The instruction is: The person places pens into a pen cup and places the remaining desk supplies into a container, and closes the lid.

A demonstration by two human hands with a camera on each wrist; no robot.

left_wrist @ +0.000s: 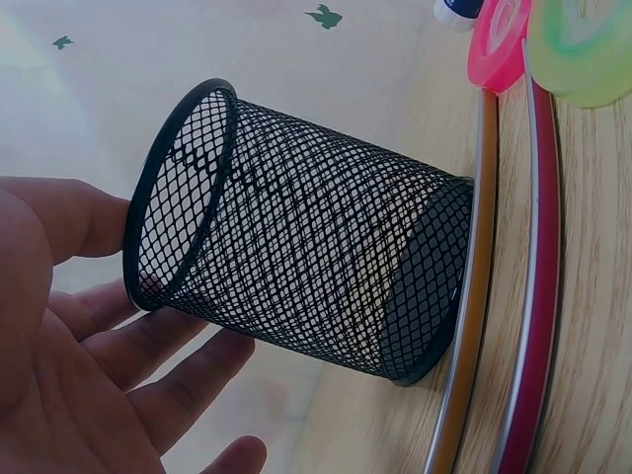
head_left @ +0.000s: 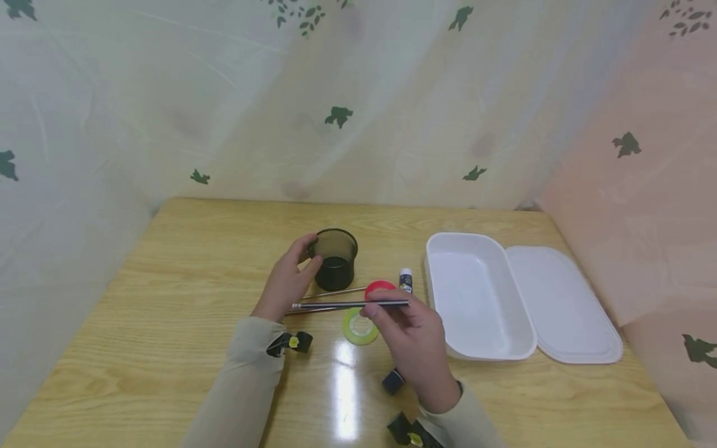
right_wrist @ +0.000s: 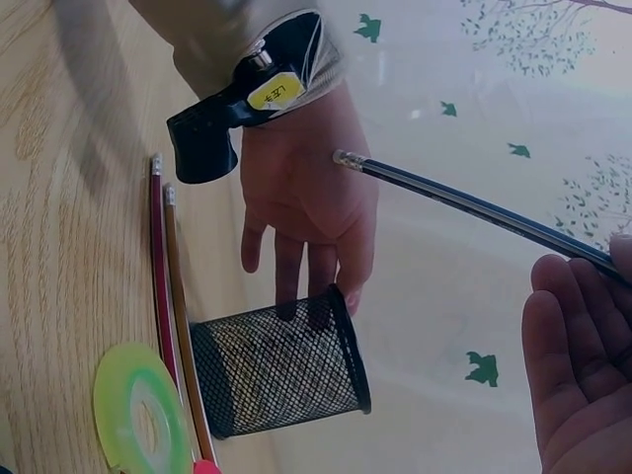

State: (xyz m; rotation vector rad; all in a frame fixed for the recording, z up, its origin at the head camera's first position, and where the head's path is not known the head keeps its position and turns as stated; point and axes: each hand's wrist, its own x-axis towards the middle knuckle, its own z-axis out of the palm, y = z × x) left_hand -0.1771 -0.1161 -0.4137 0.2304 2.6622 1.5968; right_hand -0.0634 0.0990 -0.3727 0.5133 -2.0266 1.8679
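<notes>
A black mesh pen cup (head_left: 335, 274) stands upright on the table. My left hand (head_left: 287, 278) grips its rim from the left; the left wrist view shows the thumb and fingers around the rim of the cup (left_wrist: 306, 237). In my right hand (head_left: 417, 339) is a dark striped pencil (right_wrist: 464, 205), pinched near one end. It lies level in the air, its eraser end pointing left. Below it, a red pencil (left_wrist: 538, 267) and a yellow-brown pencil (left_wrist: 474, 267) lie side by side on the table in front of the cup.
A green tape roll (head_left: 360, 336) and a red tape roll (head_left: 381, 286) lie by the pencils. Behind my right hand is a glue stick (head_left: 406, 280). A small dark object (head_left: 393, 381) sits nearer. At right are a white container (head_left: 476, 298) and its lid (head_left: 566, 305).
</notes>
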